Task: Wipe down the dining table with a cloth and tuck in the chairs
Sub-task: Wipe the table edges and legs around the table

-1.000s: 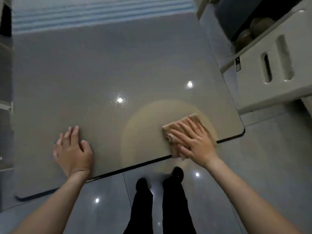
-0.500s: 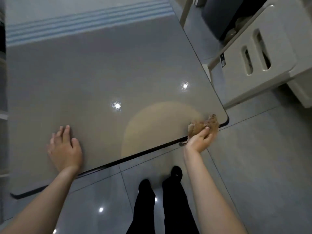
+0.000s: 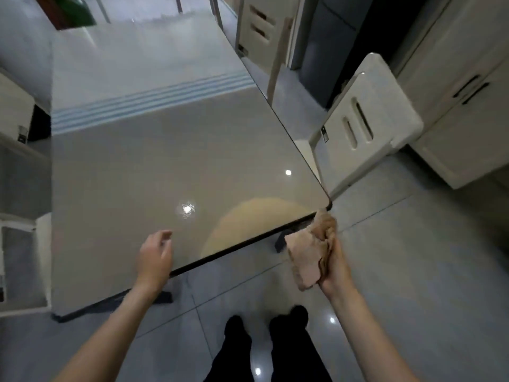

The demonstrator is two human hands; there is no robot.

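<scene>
The glossy grey dining table [image 3: 154, 161] fills the middle of the head view. My right hand [image 3: 334, 260] grips a crumpled tan cloth [image 3: 309, 252] just off the table's near right corner, over the floor. My left hand [image 3: 155, 252] hovers over the table's near edge with fingers loosely curled, holding nothing. A white chair [image 3: 366, 125] stands at the table's right side, its back angled away from the edge. A second white chair [image 3: 261, 23] stands further back on the right.
White cabinets [image 3: 462, 106] line the right wall close behind the near chair. More white furniture [image 3: 19, 244] sits along the table's left side. My dark-trousered legs [image 3: 264, 348] stand on the grey tiled floor at the table's near edge.
My right hand drew the cloth off the table's near right corner and now holds it bunched over the floor. My left hand lifted off the tabletop and shifted right. The view pulled back.
</scene>
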